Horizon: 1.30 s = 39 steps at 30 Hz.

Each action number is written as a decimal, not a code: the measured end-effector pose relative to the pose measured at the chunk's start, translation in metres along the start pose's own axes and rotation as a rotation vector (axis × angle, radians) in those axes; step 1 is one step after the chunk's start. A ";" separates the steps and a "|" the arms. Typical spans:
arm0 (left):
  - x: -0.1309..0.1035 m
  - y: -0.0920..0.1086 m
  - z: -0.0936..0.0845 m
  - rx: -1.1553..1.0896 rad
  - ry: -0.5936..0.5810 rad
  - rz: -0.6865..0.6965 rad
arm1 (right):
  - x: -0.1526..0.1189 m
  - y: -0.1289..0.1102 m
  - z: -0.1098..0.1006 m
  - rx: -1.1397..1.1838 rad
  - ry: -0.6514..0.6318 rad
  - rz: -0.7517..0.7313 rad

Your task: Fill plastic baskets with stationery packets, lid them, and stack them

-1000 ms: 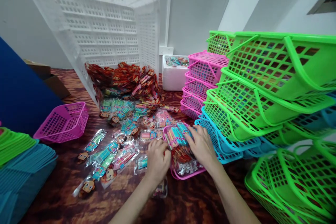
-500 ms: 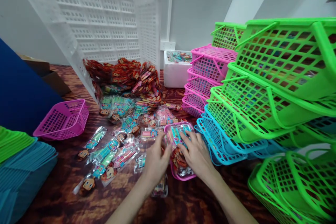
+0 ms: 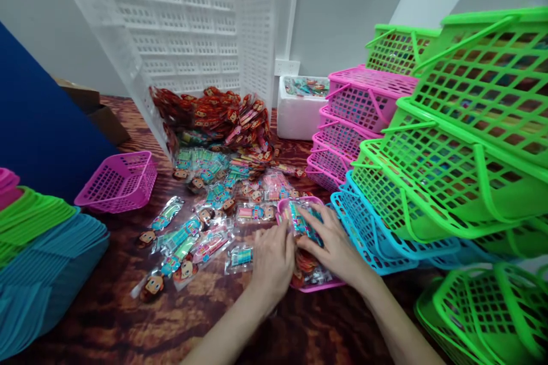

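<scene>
A small pink basket filled with plastic-wrapped packets stands in front of me. My right hand lies over its packets with the fingers spread, touching the turquoise ones on top. At the basket's left side is my left hand, its fingers close together; whether they pinch a packet or the rim is hidden. Left of it a turquoise packet lies on the table. More packets with cartoon heads are scattered farther left. Behind them a tipped white crate spills a pile of red-haired packets.
Filled green baskets and pink baskets are stacked at the right, above blue baskets. A pink basket and nested blue baskets stand left. A white foam box is at the back.
The view has shifted, so the scene sits a little differently. My left hand's fingers have closed together beside the basket. My right hand stays over the packets.
</scene>
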State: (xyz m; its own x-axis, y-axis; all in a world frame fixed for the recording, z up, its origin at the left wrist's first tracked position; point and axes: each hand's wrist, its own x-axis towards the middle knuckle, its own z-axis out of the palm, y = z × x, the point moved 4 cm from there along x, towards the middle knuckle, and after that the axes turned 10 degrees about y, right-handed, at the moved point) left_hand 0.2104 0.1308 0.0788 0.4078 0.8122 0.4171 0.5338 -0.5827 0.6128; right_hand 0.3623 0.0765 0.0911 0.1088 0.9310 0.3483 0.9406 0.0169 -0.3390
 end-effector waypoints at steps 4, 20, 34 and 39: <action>0.003 -0.004 -0.002 -0.213 -0.034 -0.124 | -0.005 0.003 0.017 0.045 -0.048 -0.013; 0.034 0.008 0.029 0.441 -0.161 0.262 | -0.003 0.024 0.031 0.188 0.224 0.174; -0.012 0.001 -0.007 0.188 -0.075 0.536 | -0.032 -0.019 0.013 0.166 0.212 0.143; -0.010 -0.001 -0.011 0.231 0.056 0.425 | -0.033 -0.020 0.015 0.095 0.254 0.161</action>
State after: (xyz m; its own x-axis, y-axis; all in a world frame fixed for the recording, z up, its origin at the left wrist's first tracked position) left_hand 0.1976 0.1231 0.0813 0.5880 0.4976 0.6377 0.4815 -0.8488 0.2184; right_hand 0.3351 0.0508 0.0727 0.3421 0.8037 0.4869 0.8720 -0.0783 -0.4833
